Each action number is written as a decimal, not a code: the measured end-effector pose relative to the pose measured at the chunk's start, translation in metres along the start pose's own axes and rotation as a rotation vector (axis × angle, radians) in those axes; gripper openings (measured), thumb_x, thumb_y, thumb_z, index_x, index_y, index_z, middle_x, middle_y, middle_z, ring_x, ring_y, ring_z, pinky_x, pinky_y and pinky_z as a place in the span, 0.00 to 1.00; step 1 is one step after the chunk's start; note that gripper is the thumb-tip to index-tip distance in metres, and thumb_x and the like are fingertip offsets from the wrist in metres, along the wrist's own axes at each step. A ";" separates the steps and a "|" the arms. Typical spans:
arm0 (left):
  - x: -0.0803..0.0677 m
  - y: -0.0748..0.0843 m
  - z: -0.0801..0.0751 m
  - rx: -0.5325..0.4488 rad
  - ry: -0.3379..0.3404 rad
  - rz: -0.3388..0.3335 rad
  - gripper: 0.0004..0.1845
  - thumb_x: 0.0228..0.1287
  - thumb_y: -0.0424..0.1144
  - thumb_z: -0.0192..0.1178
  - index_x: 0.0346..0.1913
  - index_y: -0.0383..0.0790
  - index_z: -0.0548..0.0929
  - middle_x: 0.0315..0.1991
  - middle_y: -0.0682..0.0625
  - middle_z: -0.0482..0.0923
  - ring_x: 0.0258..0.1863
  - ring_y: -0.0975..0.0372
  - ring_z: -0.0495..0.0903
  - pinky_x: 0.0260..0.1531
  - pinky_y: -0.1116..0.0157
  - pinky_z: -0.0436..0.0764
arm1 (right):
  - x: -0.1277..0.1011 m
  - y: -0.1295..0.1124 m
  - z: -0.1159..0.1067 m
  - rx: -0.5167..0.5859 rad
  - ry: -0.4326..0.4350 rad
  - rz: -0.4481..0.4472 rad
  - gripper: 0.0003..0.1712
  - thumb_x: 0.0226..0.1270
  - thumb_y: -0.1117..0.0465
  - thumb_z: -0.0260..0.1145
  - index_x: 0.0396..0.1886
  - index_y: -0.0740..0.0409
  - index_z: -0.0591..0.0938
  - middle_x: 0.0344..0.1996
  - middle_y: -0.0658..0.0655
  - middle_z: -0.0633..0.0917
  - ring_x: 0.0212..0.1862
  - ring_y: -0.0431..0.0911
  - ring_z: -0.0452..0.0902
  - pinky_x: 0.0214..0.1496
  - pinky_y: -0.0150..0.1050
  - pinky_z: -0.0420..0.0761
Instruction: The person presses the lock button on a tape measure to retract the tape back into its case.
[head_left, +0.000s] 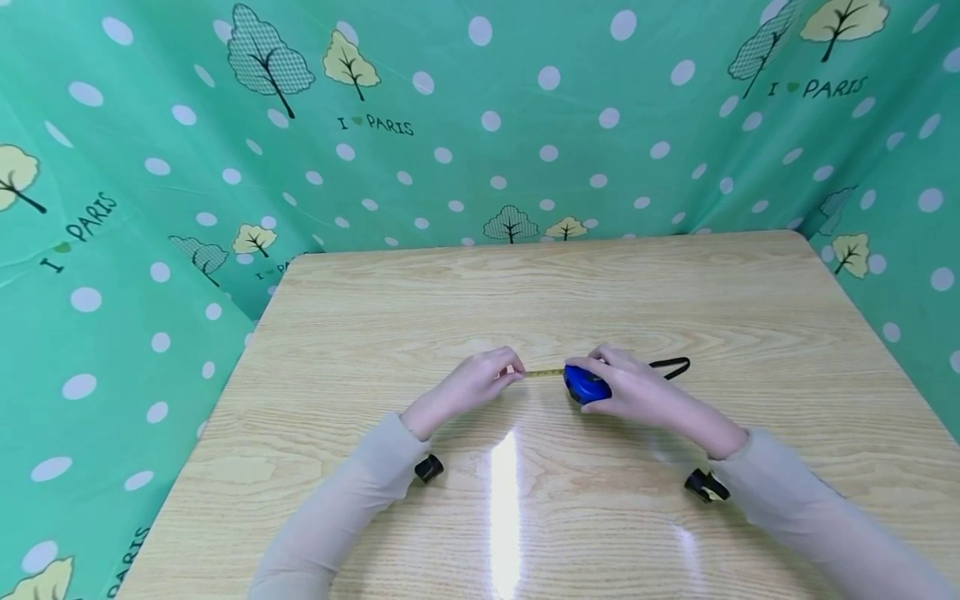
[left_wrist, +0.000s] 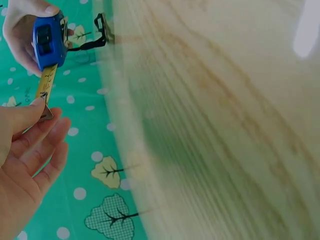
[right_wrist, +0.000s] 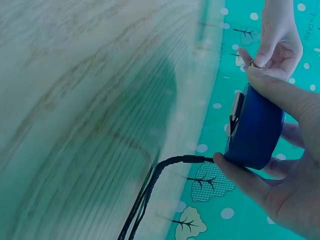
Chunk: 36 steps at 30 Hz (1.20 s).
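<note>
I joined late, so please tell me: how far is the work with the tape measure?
Done: the right hand grips the blue case, and the left hand pinches the tape's end hook. In hand: only a short yellow strip is drawn out between the hands, above the table. Left: most of the tape appears to be inside the case; the black strap lies loose.

The tape case [head_left: 585,385] sits within the right hand's fingers [head_left: 600,363], above the table [head_left: 525,292]; its blade [head_left: 543,372] runs left to the left fingertips [head_left: 512,372], its strap [head_left: 671,367] trailing right behind.
</note>
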<state>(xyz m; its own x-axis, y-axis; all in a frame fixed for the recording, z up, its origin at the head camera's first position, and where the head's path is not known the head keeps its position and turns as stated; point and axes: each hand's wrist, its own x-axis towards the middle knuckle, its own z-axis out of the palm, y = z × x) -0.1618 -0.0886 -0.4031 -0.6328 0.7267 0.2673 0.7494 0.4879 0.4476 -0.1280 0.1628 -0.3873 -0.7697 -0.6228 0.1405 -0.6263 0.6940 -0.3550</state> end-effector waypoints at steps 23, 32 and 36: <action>0.009 0.008 0.002 0.000 -0.065 -0.015 0.04 0.61 0.33 0.55 0.37 0.37 0.77 0.34 0.50 0.78 0.28 0.65 0.75 0.30 0.77 0.74 | 0.006 -0.008 0.009 0.017 0.041 -0.057 0.36 0.44 0.54 0.73 0.55 0.58 0.72 0.40 0.58 0.73 0.42 0.50 0.72 0.40 0.44 0.78; 0.011 0.009 0.003 -0.006 -0.072 -0.026 0.04 0.61 0.33 0.55 0.38 0.37 0.77 0.34 0.51 0.78 0.28 0.66 0.75 0.29 0.77 0.73 | 0.005 -0.008 0.009 0.019 0.059 -0.046 0.36 0.43 0.53 0.73 0.55 0.57 0.73 0.40 0.57 0.74 0.42 0.49 0.72 0.40 0.43 0.78; 0.011 0.009 0.003 -0.014 -0.078 -0.041 0.05 0.61 0.33 0.55 0.38 0.38 0.77 0.35 0.51 0.78 0.28 0.66 0.75 0.29 0.78 0.73 | 0.006 -0.008 0.010 0.017 0.067 -0.047 0.37 0.43 0.53 0.73 0.55 0.58 0.72 0.40 0.58 0.74 0.42 0.49 0.73 0.40 0.43 0.78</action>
<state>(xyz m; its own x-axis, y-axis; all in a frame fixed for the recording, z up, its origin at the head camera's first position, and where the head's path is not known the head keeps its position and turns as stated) -0.1616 -0.0746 -0.3983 -0.6453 0.7421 0.1815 0.7201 0.5116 0.4687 -0.1263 0.1506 -0.3931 -0.7462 -0.6288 0.2184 -0.6603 0.6578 -0.3624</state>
